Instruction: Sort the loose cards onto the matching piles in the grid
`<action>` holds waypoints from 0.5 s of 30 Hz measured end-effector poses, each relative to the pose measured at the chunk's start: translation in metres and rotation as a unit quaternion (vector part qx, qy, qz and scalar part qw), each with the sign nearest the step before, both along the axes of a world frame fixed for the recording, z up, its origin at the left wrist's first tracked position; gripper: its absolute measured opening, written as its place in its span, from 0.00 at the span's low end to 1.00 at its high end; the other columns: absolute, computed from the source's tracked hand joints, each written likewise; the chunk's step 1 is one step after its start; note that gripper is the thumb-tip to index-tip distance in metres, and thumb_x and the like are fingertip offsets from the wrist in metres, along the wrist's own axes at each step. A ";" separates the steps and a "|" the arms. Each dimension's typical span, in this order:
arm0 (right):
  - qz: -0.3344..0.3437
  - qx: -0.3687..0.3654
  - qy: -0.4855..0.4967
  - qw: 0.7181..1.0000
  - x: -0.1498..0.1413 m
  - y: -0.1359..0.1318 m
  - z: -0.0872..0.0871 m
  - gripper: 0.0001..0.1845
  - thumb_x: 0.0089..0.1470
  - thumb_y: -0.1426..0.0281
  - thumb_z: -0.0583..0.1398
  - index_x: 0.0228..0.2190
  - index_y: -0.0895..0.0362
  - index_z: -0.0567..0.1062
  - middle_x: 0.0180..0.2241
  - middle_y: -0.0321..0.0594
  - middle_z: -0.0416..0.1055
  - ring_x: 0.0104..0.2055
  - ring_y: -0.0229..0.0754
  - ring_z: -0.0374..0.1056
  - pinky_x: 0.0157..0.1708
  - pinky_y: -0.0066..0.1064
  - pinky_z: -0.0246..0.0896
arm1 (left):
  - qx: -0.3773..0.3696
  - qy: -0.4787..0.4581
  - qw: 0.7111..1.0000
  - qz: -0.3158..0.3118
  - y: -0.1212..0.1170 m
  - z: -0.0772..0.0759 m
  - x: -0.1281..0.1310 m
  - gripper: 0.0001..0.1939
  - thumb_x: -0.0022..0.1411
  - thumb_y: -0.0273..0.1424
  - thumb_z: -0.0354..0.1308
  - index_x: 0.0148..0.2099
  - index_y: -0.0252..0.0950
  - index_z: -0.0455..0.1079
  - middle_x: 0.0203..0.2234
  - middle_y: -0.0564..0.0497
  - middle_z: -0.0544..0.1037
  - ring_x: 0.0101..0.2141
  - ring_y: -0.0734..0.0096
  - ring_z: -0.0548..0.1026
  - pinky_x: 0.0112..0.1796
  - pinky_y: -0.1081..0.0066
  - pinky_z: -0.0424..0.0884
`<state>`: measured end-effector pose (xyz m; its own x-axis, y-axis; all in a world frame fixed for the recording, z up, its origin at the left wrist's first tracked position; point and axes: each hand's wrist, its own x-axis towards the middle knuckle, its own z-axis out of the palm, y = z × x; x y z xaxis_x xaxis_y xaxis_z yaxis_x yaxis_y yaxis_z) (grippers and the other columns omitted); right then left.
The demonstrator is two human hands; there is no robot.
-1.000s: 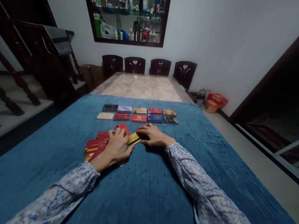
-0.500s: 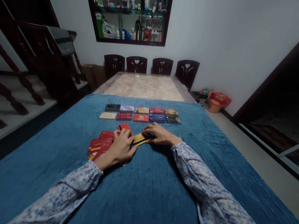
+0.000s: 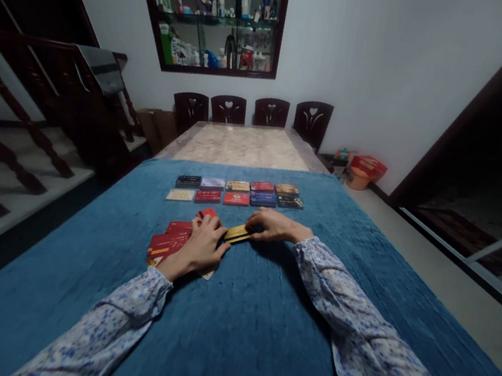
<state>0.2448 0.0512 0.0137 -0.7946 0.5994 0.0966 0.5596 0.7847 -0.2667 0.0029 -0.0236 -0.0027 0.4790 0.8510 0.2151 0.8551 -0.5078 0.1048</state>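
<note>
My right hand pinches the right end of a yellow card with a dark stripe, just above the blue cloth. My left hand is curled over several cards, its thumb stretched out beside the yellow card's left end. Its palm hides most of what is under it. Dark red cards lie fanned out to its left. A brighter red card with a dark stripe sticks out beyond its fingertips, and a pale card corner shows below the palm.
Two rows of card stacks lie beyond my hands, among them a red stack and a cream card. The blue cloth covers the near part of the table; its far stone-patterned top is bare. Dark chairs stand behind.
My right hand has shifted slightly right with the yellow card, so more of the card shows between my hands. My left hand has stayed nearly in place.
</note>
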 end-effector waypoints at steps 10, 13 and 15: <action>-0.041 -0.038 0.068 0.996 0.012 -0.006 0.014 0.14 0.62 0.70 0.59 0.42 0.58 0.85 0.37 0.44 0.83 0.37 0.42 0.75 0.38 0.29 0.63 | 0.047 -0.018 0.999 -0.019 0.008 -0.001 -0.001 0.12 0.68 0.24 0.50 0.42 0.37 0.76 0.45 0.42 0.75 0.50 0.54 0.68 0.51 0.50 0.59; -0.063 -0.002 0.082 0.995 0.011 -0.005 0.012 0.12 0.62 0.72 0.59 0.40 0.59 0.85 0.35 0.44 0.82 0.36 0.41 0.73 0.37 0.29 0.61 | 0.046 -0.034 0.998 -0.013 0.010 -0.001 0.002 0.11 0.69 0.25 0.50 0.40 0.36 0.75 0.44 0.42 0.76 0.49 0.55 0.68 0.50 0.52 0.59; -0.072 0.008 0.089 0.993 0.010 -0.005 0.010 0.12 0.62 0.74 0.59 0.40 0.59 0.84 0.35 0.45 0.81 0.36 0.41 0.73 0.37 0.29 0.61 | 0.041 -0.047 0.998 0.000 0.012 -0.001 0.004 0.11 0.69 0.27 0.50 0.39 0.35 0.74 0.44 0.42 0.76 0.48 0.55 0.68 0.50 0.52 0.59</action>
